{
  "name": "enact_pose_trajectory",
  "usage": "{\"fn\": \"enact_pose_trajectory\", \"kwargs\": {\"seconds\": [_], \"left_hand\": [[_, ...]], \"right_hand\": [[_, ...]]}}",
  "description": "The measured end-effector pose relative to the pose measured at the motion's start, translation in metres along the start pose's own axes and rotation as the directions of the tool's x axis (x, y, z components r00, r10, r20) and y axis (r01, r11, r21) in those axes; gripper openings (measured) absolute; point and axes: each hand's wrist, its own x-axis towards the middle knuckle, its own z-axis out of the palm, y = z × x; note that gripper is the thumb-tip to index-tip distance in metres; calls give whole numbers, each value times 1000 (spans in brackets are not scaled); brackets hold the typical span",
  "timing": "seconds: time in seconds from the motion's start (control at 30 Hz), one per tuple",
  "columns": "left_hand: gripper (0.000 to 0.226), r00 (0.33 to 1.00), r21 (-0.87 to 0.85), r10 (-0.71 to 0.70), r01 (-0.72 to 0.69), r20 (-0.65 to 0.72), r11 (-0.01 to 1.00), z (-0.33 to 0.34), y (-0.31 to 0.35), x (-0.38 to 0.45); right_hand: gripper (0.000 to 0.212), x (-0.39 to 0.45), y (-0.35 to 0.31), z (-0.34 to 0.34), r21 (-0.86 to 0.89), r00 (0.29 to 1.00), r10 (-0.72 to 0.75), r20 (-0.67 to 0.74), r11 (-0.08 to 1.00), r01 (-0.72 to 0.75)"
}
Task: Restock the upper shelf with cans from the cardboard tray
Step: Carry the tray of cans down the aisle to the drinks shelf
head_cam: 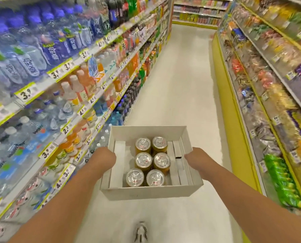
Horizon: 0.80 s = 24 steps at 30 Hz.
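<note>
- White cardboard tray (151,192) is carried in the aisle, above the pale floor (186,88), one hand at each side wall.
- Six cans (150,162) with silver tops and orange-yellow sides stand upright in the tray, two across and three deep, touching one another and set toward its middle.
- Left hand (104,155) grips the tray's left wall; its fingers are hidden below the rim, probably curled under the tray.
- Right hand (194,158) grips the right wall in the same way, with the fingers out of sight.
- Drink shelves (64,74) run along the left, stocked with water and soda bottles (32,64) behind yellow price tags (26,93).
- Snack shelves (268,85) with packets line the right side, their base yellow.
- Shoe tip (141,232) shows at the bottom edge, blurred.
</note>
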Motion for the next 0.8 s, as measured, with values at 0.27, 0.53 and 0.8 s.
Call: {"fn": "enact_pose_trajectory", "kwargs": {"seconds": [0.27, 0.53, 0.8], "left_hand": [[32, 995, 33, -96, 97, -36, 995, -13, 77, 183], [35, 988, 23, -133, 136, -77, 991, -50, 134, 313], [34, 899, -201, -390, 352, -200, 914, -46, 143, 386]], "right_hand": [[16, 180, -128, 5, -132, 995, -74, 65, 988, 82], [26, 305, -259, 13, -151, 981, -132, 144, 977, 153], [22, 417, -347, 54, -223, 923, -168, 347, 941, 255]]}}
